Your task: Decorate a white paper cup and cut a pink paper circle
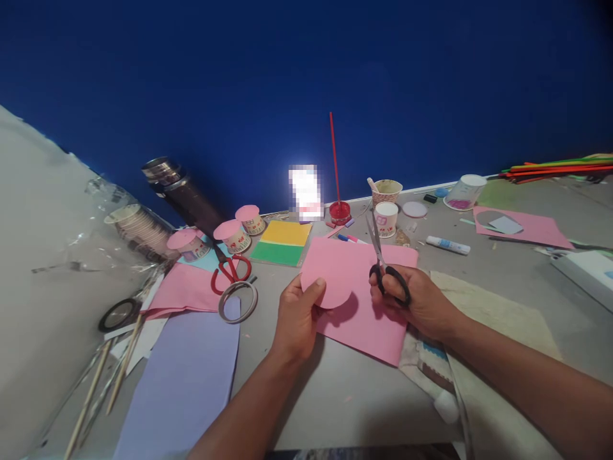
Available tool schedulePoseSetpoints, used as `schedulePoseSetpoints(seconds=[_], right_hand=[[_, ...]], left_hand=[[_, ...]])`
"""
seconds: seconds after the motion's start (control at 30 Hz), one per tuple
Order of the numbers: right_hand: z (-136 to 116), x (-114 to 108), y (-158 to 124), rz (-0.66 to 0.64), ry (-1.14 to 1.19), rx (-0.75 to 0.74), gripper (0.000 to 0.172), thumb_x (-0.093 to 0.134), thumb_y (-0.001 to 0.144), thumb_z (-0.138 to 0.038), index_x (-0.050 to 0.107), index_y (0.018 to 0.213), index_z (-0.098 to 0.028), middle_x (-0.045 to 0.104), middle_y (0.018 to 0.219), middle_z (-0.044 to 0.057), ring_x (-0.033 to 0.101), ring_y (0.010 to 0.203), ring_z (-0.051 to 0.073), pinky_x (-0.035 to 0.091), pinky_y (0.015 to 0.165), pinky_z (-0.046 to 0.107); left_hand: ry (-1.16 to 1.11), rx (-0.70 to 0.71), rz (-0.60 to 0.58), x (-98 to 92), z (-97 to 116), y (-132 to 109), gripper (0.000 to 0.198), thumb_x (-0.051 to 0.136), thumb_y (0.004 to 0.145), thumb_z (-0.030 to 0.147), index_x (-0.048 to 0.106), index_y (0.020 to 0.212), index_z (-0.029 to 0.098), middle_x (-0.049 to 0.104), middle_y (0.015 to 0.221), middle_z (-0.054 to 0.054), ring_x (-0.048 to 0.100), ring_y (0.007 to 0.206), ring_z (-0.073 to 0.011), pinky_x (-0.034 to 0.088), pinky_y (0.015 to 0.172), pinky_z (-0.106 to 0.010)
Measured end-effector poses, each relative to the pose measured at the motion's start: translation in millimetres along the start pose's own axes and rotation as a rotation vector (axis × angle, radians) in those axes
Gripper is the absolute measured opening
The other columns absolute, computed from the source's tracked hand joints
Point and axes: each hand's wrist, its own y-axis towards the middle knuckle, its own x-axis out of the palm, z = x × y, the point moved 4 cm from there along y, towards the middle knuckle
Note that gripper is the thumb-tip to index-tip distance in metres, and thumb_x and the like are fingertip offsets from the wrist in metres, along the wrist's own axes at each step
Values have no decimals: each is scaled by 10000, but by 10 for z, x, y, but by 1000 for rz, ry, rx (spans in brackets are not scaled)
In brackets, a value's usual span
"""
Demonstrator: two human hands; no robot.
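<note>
My left hand (299,316) pinches the lower left edge of a rounded pink paper piece (332,275), thumb on top. In my right hand (421,300) are black-handled scissors (379,252), with fingers in the loops and the blades pointing up, slightly apart. The blades do not touch the rounded piece. Beneath both hands lies a larger pink sheet (373,332) on the grey table. Behind the scissors stands a small white paper cup (385,220) with drawn marks.
Left are pink-topped cups (232,236), red-handled scissors (231,275), a tape roll (238,302), purple paper (182,377) and a dark flask (186,198). A glue stick (447,245) and cloth (498,319) lie right. A red stick (334,160) stands near the blue wall.
</note>
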Motion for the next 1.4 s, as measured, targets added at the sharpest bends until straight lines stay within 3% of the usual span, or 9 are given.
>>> schedulePoseSetpoints(seconds=[0.1, 0.37, 0.57, 0.7, 0.77, 0.83, 1.0, 1.23, 1.4], right_hand=[[-14, 43, -30, -63, 62, 25, 708, 851, 683, -818, 689, 883, -159, 663, 682, 11, 345, 472, 64, 209, 469, 257], [18, 66, -73, -119, 31, 85, 737, 856, 648, -845, 695, 894, -169, 672, 691, 21, 344, 488, 69, 235, 459, 247], [-28, -131, 4, 117, -218, 12, 566, 989, 598, -643, 744, 799, -174, 708, 693, 37, 596, 664, 165, 459, 613, 278], [-46, -96, 2, 55, -210, 11, 545, 951, 648, -663, 751, 808, -182, 745, 724, 46, 640, 703, 185, 503, 671, 301], [-55, -15, -43, -12, -222, -5, 566, 870, 729, -729, 749, 817, -183, 758, 748, 58, 650, 730, 190, 501, 671, 303], [-41, 72, -101, -47, -198, 6, 584, 818, 774, -755, 749, 868, -183, 767, 779, 61, 652, 734, 186, 493, 657, 299], [5, 174, -160, 62, 10, 38, 643, 1008, 567, -558, 714, 1007, -192, 796, 932, 59, 659, 783, 178, 498, 657, 278], [-49, 165, -75, 158, 42, 9, 576, 1016, 492, -399, 691, 921, -194, 701, 789, -16, 604, 740, 159, 474, 670, 276], [-69, 172, -71, 62, -20, 33, 507, 1002, 525, -412, 658, 828, -194, 608, 699, -51, 514, 665, 128, 399, 612, 256]], left_hand=[[-76, 4, 8, -5, 12, 13, 525, 1026, 586, 400, 736, 932, 133, 728, 789, -3, 618, 623, -110, 478, 478, -194], [-102, -47, -21, 4, 12, 6, 560, 1030, 582, 382, 744, 991, 126, 751, 803, -14, 637, 611, -126, 503, 490, -220], [-41, -42, -46, 20, -62, 5, 508, 1023, 619, 360, 738, 971, 130, 783, 888, -50, 700, 764, -147, 599, 699, -251], [-107, -35, -2, 8, -32, 25, 549, 1039, 583, 390, 744, 967, 132, 745, 804, -8, 635, 623, -117, 512, 471, -204], [-172, -22, 26, 5, 4, 32, 556, 1058, 543, 371, 748, 937, 129, 740, 792, 0, 627, 607, -108, 511, 450, -198], [-233, -16, 38, 17, 28, 27, 537, 1074, 514, 327, 746, 894, 135, 765, 825, -9, 675, 654, -121, 586, 533, -219], [-364, -93, -30, 126, -50, -39, 430, 1075, 532, 243, 724, 759, 142, 807, 865, -41, 784, 865, -214, 665, 788, -316], [-367, -236, -163, 272, -300, -166, 357, 1041, 630, 252, 767, 833, 145, 803, 844, -42, 672, 686, -131, 523, 593, -232], [-223, -234, -177, 221, -277, -174, 396, 980, 704, 308, 801, 1027, 168, 830, 975, -77, 730, 805, -197, 563, 692, -290]])
